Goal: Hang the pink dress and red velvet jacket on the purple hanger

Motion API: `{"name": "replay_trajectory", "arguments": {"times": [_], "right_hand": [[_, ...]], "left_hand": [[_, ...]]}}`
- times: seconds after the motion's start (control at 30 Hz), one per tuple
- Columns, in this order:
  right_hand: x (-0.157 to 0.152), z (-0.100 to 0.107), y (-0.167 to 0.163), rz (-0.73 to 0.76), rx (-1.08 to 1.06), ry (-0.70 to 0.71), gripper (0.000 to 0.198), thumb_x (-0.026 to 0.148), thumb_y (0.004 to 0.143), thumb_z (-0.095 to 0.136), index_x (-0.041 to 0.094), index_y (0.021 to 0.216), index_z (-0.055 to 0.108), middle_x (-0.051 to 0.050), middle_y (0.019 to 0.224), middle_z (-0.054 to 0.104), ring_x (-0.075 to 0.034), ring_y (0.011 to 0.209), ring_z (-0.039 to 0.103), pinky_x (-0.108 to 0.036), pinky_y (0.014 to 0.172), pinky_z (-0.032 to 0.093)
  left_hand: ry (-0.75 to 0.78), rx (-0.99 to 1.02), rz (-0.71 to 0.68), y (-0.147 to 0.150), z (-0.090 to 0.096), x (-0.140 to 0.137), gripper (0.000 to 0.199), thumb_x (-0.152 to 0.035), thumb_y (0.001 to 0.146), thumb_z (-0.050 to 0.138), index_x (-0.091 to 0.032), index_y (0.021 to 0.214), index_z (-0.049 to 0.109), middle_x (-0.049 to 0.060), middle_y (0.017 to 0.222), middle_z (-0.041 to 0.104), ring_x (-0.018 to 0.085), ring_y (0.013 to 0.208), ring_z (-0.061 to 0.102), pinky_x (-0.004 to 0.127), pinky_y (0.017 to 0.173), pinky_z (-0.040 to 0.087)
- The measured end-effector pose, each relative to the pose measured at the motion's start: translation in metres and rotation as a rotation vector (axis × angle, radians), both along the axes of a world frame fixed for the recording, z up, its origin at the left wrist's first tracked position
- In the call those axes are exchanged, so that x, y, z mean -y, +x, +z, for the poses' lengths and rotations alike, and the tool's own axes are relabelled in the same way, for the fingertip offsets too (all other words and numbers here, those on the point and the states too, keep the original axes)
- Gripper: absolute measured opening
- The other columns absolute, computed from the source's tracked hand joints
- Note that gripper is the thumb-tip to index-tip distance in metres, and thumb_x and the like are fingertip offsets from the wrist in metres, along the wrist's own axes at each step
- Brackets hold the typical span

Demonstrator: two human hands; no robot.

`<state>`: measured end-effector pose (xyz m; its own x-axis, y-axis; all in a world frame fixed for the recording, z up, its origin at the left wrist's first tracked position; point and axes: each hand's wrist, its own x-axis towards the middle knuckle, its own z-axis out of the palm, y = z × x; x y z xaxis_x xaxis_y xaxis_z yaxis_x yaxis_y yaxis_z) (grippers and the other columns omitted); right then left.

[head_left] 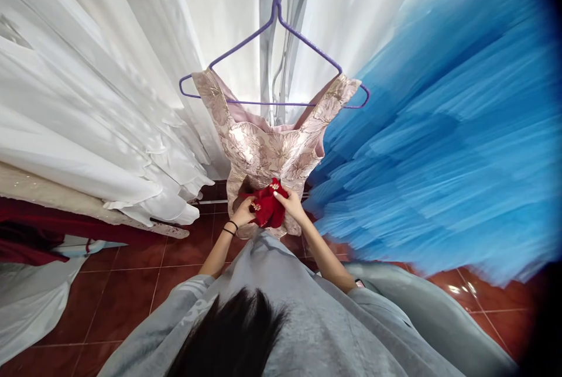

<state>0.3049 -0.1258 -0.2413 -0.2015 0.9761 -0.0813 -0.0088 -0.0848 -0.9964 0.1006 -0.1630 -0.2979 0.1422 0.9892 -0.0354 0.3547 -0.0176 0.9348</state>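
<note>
We hold the red cloth in front of the low part of the pink dress, below its purple hanger. Our left hand pinches one side; our right hand pinches the other. We seem to be arranging the cloth. The next move likely calls for soft, steady fingers.

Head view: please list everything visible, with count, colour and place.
hanger: 1, purple, top centre
bodice: 1, pink-gold, on hanger
red cloth: 1+, red, in hands
white fabric: several, white, left and behind
tulle: 1+, blue, right
cream cloth: 1, cream, left
maroon cloth: 1+, maroon, left
floor: 1, red, below
hair: 1 lock, dark, bottom
shirt: 1, grey, bottom
band: 1+, black, left wrist
left hand: 1, bare, on red cloth
right hand: 1, bare, on red cloth
</note>
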Motion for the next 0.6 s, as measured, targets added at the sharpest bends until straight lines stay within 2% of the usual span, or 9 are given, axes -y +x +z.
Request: {"name": "replay_trajectory", "arguments": {"times": [0.13, 0.2, 0.3, 0.37, 0.47, 0.53, 0.6], "right_hand": [[-0.002, 0.046, 0.011, -0.134, 0.033, 0.095, 0.04, 0.055, 0.077, 0.066, 0.017, 0.085, 0.072, -0.004, 0.079, 0.07, -0.018, 0.07, 0.057, -0.029, 0.066, 0.046], [0.001, 0.062, 0.013, -0.172, 0.027, 0.136, 0.04, 0.055, 0.079, 0.065, 0.017, 0.088, 0.072, -0.003, 0.08, 0.07, -0.018, 0.07, 0.058, -0.028, 0.066, 0.047], [0.006, 0.074, 0.012, -0.139, -0.029, 0.153, 0.04, 0.056, 0.077, 0.067, 0.019, 0.089, 0.072, -0.003, 0.084, 0.071, -0.019, 0.075, 0.06, -0.03, 0.072, 0.049], [0.01, 0.076, 0.009, -0.108, -0.092, 0.104, 0.042, 0.059, 0.074, 0.069, 0.02, 0.089, 0.072, -0.003, 0.088, 0.072, -0.02, 0.08, 0.062, -0.031, 0.076, 0.051], [0.016, 0.075, 0.005, -0.068, -0.203, -0.045, 0.052, 0.068, 0.069, 0.068, 0.022, 0.093, 0.07, -0.005, 0.097, 0.073, -0.026, 0.092, 0.065, -0.036, 0.084, 0.054], [0.02, 0.076, 0.006, -0.017, -0.224, -0.151, 0.063, 0.079, 0.075, 0.054, 0.02, 0.091, 0.07, -0.009, 0.097, 0.074, -0.03, 0.098, 0.067, -0.041, 0.087, 0.055], [0.025, 0.084, 0.01, 0.055, -0.114, -0.157, 0.069, 0.08, 0.083, 0.039, 0.018, 0.09, 0.07, -0.012, 0.096, 0.074, -0.032, 0.1, 0.067, -0.046, 0.09, 0.054]], "left_hand": [[0.109, 0.058, 0.056, 0.001, 0.046, -0.002, 0.047, -0.026, 0.071, 0.077, -0.016, 0.115, 0.064, 0.014, 0.124, 0.064, 0.027, 0.119, 0.059, 0.043, 0.111, 0.042], [0.167, 0.176, 0.106, 0.005, 0.071, 0.002, 0.044, -0.038, 0.084, 0.066, -0.018, 0.123, 0.062, 0.014, 0.134, 0.059, 0.027, 0.13, 0.053, 0.043, 0.117, 0.035], [0.118, 0.388, 0.077, 0.015, 0.1, 0.01, 0.053, -0.057, 0.095, 0.043, -0.018, 0.126, 0.06, 0.013, 0.135, 0.061, 0.028, 0.13, 0.054, 0.044, 0.115, 0.037], [0.073, 0.39, 0.058, 0.026, 0.111, 0.014, 0.059, -0.064, 0.089, 0.051, -0.018, 0.126, 0.058, 0.014, 0.128, 0.064, 0.03, 0.123, 0.058, 0.044, 0.11, 0.043], [0.048, 0.271, 0.071, 0.051, 0.118, 0.022, 0.057, -0.055, 0.079, 0.071, -0.018, 0.12, 0.058, 0.012, 0.117, 0.068, 0.029, 0.112, 0.063, 0.041, 0.102, 0.048], [0.054, 0.238, 0.075, 0.068, 0.119, 0.028, 0.046, -0.048, 0.08, 0.071, -0.017, 0.113, 0.06, 0.011, 0.108, 0.07, 0.027, 0.103, 0.065, 0.039, 0.096, 0.05], [0.085, 0.219, 0.122, 0.08, 0.121, 0.034, 0.033, -0.041, 0.083, 0.066, -0.018, 0.106, 0.061, 0.009, 0.098, 0.071, 0.025, 0.094, 0.065, 0.037, 0.088, 0.052]]}}
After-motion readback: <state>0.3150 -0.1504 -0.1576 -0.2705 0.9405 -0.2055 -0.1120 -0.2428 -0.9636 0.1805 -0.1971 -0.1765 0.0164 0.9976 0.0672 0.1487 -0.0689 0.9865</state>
